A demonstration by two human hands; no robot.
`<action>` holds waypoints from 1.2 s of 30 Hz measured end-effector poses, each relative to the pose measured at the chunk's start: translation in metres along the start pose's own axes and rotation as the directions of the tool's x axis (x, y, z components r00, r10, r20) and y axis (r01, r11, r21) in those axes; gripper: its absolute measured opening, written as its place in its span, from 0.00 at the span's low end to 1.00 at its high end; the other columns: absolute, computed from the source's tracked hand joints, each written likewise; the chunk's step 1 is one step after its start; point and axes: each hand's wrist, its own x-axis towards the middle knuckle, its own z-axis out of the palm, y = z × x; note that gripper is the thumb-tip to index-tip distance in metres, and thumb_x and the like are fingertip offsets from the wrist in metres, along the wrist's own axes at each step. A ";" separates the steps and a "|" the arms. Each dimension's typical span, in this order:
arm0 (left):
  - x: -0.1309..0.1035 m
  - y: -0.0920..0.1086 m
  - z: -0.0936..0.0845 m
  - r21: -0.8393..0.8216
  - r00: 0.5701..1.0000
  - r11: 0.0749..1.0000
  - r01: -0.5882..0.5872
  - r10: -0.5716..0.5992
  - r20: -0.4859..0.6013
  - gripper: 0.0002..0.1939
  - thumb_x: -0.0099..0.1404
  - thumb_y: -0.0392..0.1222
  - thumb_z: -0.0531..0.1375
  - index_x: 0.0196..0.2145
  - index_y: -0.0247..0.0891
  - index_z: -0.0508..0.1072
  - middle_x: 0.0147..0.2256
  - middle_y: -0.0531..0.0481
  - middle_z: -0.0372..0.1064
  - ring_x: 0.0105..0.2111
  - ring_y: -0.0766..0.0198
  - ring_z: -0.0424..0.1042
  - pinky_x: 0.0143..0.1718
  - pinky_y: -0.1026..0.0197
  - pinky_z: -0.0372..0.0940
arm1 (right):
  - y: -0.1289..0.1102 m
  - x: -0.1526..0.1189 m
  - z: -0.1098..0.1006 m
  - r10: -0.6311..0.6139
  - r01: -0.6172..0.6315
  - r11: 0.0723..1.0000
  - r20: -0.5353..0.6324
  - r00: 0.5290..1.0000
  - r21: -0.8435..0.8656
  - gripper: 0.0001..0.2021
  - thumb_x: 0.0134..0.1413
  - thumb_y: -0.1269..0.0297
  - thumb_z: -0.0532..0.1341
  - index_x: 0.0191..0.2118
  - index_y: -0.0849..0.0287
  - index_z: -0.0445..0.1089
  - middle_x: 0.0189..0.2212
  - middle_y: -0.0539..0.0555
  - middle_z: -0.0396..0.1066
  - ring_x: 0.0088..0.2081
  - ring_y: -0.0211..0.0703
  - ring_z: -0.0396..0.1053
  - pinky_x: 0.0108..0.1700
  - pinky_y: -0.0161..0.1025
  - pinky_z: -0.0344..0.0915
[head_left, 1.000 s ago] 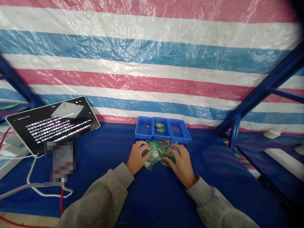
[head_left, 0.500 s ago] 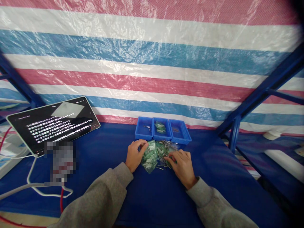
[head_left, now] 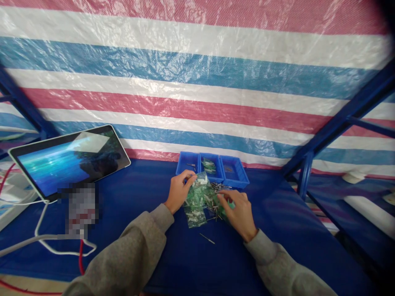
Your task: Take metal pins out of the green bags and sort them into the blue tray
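My left hand (head_left: 180, 190) pinches the upper edge of a clear plastic packet (head_left: 202, 179) with pale pieces inside. Below it lies a heap of green-tinted packets (head_left: 196, 199) mixed with thin metal pins. My right hand (head_left: 237, 207) is at the heap's right side, thumb and fingers curled around something I cannot make out; a bit of green shows between them. One slim metal pin (head_left: 207, 238) lies apart, nearer me. Behind the heap stand three blue bins: the left bin (head_left: 187, 159) holds a few pins, the middle bin (head_left: 219, 169) packets, the right bin (head_left: 239, 181) small grey pieces.
On the left a tablet (head_left: 74, 162) leans at an angle, with a blurred item (head_left: 82, 211) before it. White and red cables (head_left: 46, 242) run along the table's left side. A striped sheet (head_left: 197, 111) hangs behind, and blue metal posts (head_left: 327, 123) frame both sides.
My left hand has moved up, raising a packet. My right hand has shifted slightly right. A pin now lies alone nearer me, and the tablet screen shows a different picture.
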 end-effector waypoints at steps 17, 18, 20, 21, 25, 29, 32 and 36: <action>0.006 0.003 -0.003 -0.102 0.985 0.988 -0.115 0.100 -0.138 0.16 0.62 0.44 0.58 0.47 0.39 0.68 0.38 0.49 0.70 0.37 0.64 0.69 0.39 0.63 0.62 | -0.014 0.063 0.016 0.082 -0.148 0.915 0.187 0.979 0.375 0.10 0.52 0.57 0.59 0.30 0.59 0.71 0.26 0.51 0.70 0.28 0.40 0.65 0.30 0.36 0.60; 0.006 0.003 -0.003 -0.113 0.991 0.989 -0.094 0.082 -0.107 0.16 0.62 0.45 0.59 0.47 0.40 0.68 0.38 0.49 0.70 0.36 0.65 0.69 0.38 0.63 0.62 | -0.013 0.060 0.017 0.093 -0.160 0.907 0.184 0.978 0.389 0.11 0.52 0.57 0.60 0.31 0.59 0.71 0.26 0.51 0.70 0.27 0.40 0.65 0.30 0.36 0.60; 0.006 0.000 -0.001 -0.146 0.999 0.989 -0.034 0.030 -0.025 0.17 0.61 0.45 0.59 0.47 0.39 0.69 0.36 0.50 0.72 0.35 0.64 0.70 0.36 0.64 0.62 | -0.011 0.057 0.019 0.117 -0.180 0.889 0.169 0.979 0.422 0.11 0.51 0.56 0.60 0.32 0.60 0.72 0.26 0.51 0.71 0.27 0.40 0.66 0.29 0.35 0.60; 0.006 -0.003 0.001 -0.160 1.000 0.987 -0.003 0.006 0.015 0.17 0.60 0.46 0.60 0.46 0.39 0.70 0.35 0.50 0.72 0.34 0.64 0.70 0.35 0.64 0.62 | -0.011 0.055 0.020 0.127 -0.185 0.880 0.158 0.979 0.437 0.12 0.51 0.56 0.61 0.32 0.60 0.72 0.27 0.52 0.72 0.28 0.40 0.66 0.29 0.36 0.61; 0.006 -0.010 0.008 -0.204 0.995 0.977 0.058 -0.039 0.097 0.13 0.60 0.48 0.60 0.36 0.35 0.75 0.32 0.49 0.73 0.33 0.63 0.70 0.34 0.64 0.62 | -0.013 0.056 0.020 0.152 -0.189 0.872 0.116 0.981 0.452 0.13 0.51 0.54 0.61 0.32 0.60 0.73 0.29 0.53 0.73 0.29 0.42 0.68 0.31 0.37 0.62; 0.010 -0.008 0.012 -0.298 0.994 0.952 0.069 -0.040 0.100 0.14 0.60 0.49 0.59 0.34 0.34 0.74 0.33 0.48 0.73 0.34 0.62 0.70 0.37 0.62 0.63 | -0.017 0.066 0.015 0.184 -0.207 0.862 0.096 0.978 0.462 0.14 0.49 0.54 0.62 0.33 0.60 0.73 0.28 0.54 0.74 0.28 0.42 0.69 0.31 0.38 0.64; 0.013 -0.004 0.014 -0.374 0.993 0.923 0.096 -0.064 0.096 0.15 0.60 0.50 0.59 0.33 0.33 0.73 0.32 0.47 0.72 0.33 0.62 0.70 0.37 0.62 0.64 | -0.023 0.071 0.012 0.186 -0.202 0.826 0.083 0.979 0.526 0.17 0.50 0.56 0.62 0.44 0.59 0.69 0.28 0.52 0.73 0.28 0.42 0.69 0.32 0.38 0.65; 0.012 -0.003 0.015 -0.497 0.985 0.852 0.166 -0.120 0.123 0.20 0.59 0.49 0.61 0.45 0.36 0.67 0.26 0.52 0.69 0.27 0.65 0.70 0.32 0.64 0.64 | -0.025 0.065 0.009 0.123 -0.124 0.871 0.034 0.992 0.475 0.17 0.59 0.59 0.53 0.52 0.57 0.63 0.27 0.51 0.71 0.28 0.40 0.68 0.34 0.38 0.66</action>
